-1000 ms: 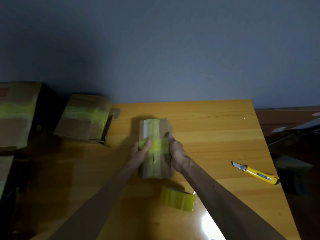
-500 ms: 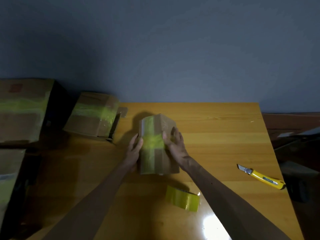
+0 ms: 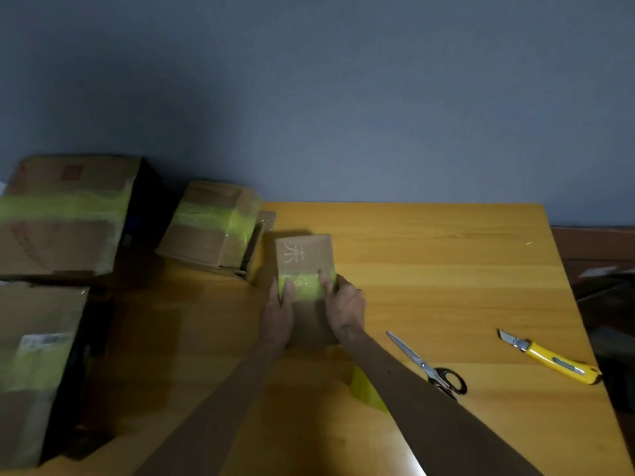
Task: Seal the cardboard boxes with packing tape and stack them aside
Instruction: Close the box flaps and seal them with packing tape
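Cardboard box (image 3: 304,253), taped yellow, is clasped between left grip (image 3: 280,316) and right grip (image 3: 346,309).

Setting: a dim, plain room arranged as a small packing station; home or office cannot be determined. Indicators: an orange-yellow wooden table (image 3: 446,269) set against a bare blue-grey wall (image 3: 343,97) at 12 o'clock; brown cardboard boxes banded with yellow-green tape (image 3: 65,218) grouped at 9 to 10 o'clock; steel scissors with black handles (image 3: 429,367) and a yellow utility knife (image 3: 549,360) at 4 o'clock; a yellow-green tape roll (image 3: 366,389) at 5 o'clock, partly hidden.
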